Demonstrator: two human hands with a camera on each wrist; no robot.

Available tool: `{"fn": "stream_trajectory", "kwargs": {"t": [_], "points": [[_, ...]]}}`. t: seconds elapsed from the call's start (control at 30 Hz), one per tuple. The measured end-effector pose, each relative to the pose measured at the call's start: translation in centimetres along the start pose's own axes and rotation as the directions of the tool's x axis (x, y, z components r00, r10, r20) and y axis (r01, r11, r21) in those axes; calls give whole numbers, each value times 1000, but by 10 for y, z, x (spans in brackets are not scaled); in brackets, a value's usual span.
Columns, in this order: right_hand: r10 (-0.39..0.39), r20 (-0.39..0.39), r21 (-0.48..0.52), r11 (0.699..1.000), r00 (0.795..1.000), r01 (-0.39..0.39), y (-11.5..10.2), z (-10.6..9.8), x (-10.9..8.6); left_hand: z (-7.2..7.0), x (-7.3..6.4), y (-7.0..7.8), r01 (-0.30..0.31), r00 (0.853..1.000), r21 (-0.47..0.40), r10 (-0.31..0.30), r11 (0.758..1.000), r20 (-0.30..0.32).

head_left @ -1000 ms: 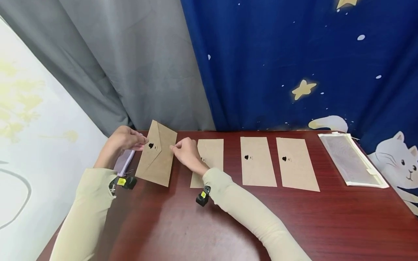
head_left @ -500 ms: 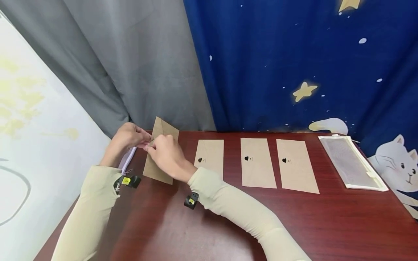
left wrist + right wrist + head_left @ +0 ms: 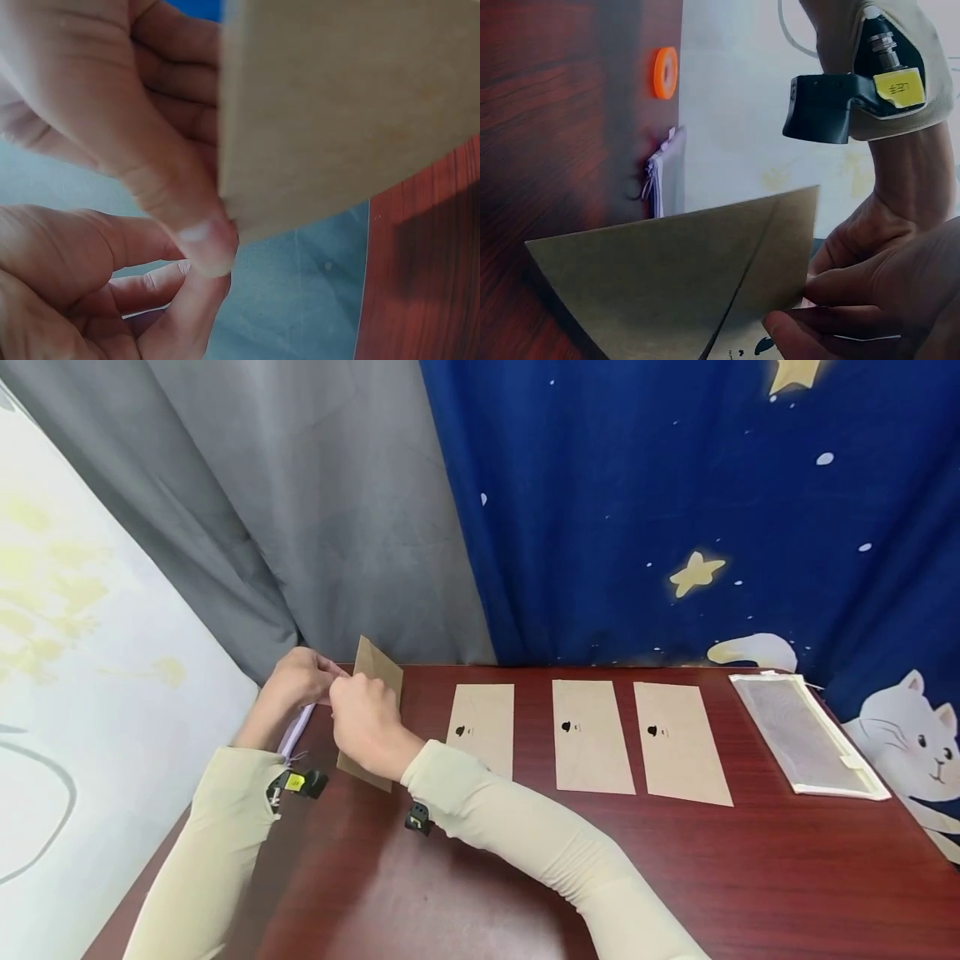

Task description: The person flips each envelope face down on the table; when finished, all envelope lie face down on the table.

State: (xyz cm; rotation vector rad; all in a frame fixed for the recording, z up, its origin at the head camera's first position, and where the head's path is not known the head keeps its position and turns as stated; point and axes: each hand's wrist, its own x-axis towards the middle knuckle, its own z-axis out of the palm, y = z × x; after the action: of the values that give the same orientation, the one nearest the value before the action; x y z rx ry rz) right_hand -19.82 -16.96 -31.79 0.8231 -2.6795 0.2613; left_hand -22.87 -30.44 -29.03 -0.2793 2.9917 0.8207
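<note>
A brown paper envelope (image 3: 378, 672) stands tilted up over the far left of the table, partly hidden by the right hand. My right hand (image 3: 367, 722) pinches its left edge; in the left wrist view the right thumb (image 3: 202, 232) presses along that edge. Close beside it, my left hand (image 3: 300, 681) has thumb and fingers drawn together at the same edge, partly covered by the right hand. In the right wrist view the envelope's diagonal flap line and part of a black hat print show near the fingers.
Three brown envelopes, the left one (image 3: 483, 714), the middle one (image 3: 592, 743) and the right one (image 3: 682, 752), lie in a row. A mesh pouch (image 3: 810, 735) lies far right. A purple pouch (image 3: 660, 176) and an orange ring (image 3: 660, 73) lie left. Curtains (image 3: 337, 510) hang behind.
My right hand has left the envelope's right edge and moved left to the left edge, beside the left hand. The envelope has turned more edge-on; the row on the table is unmoved.
</note>
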Motion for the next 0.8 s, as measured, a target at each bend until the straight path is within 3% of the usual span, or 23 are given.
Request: {"fn": "stream_trajectory", "kwargs": {"t": [0.2, 0.53, 0.7, 0.8], "points": [[21, 18, -31, 999, 1000, -21, 1, 3, 0, 3, 2, 2, -18, 1000, 27, 18, 999, 1], [3, -86, -202, 979, 996, -21, 8, 10, -2, 9, 3, 11, -82, 994, -14, 80, 997, -77], [31, -85, -213, 976, 996, -49, 13, 10, -1, 16, 3, 5, -35, 999, -189, 28, 981, -43], [61, -78, -184, 980, 995, -75, 18, 8, 2, 30, 11, -9, 42, 999, -399, -24, 916, 48]]}}
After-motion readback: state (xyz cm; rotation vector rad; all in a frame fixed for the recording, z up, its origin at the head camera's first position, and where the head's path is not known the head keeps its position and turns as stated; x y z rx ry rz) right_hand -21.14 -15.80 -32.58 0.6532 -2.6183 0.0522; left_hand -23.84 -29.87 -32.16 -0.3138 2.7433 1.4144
